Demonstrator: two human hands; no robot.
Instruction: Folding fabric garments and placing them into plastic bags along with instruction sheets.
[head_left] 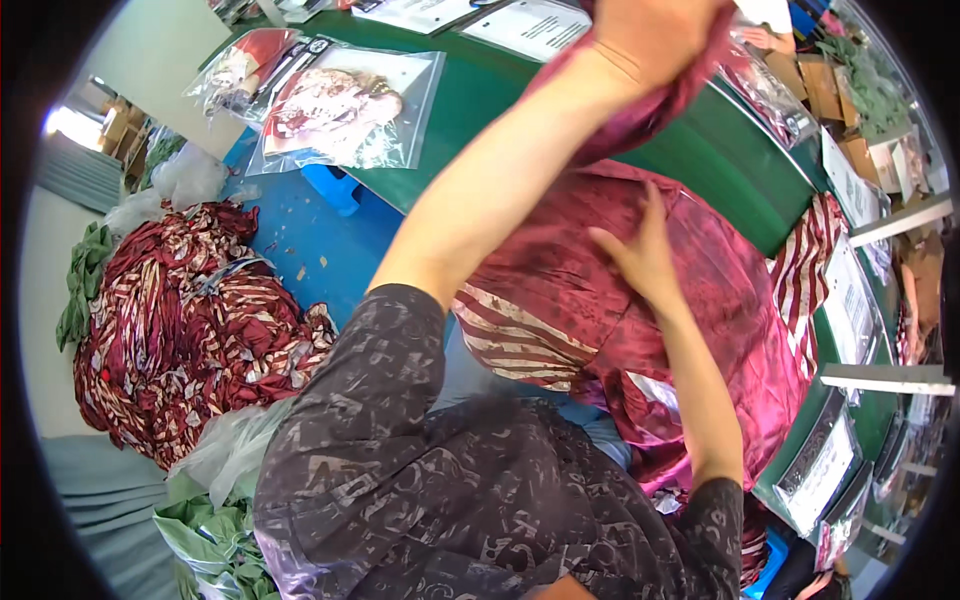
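green table (745, 170) lies beyond; left hand (660, 40) holds bunched maroon cloth (635, 125) high, while right hand (648, 250), fingers spread, would best smooth red fabric (735, 275) flat.

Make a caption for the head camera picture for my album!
Left hand stretched out, right hand over a big red cloth, beside a green table.

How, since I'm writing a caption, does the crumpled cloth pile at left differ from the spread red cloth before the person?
The cloth pile is bunched into tight folds; the red cloth spreads much smoother. Cream shows throughout the cloth pile, but on the red cloth mainly as stripes at its left. The right hand is over the red cloth; no hand is at the cloth pile. Both combine dark red and cream.
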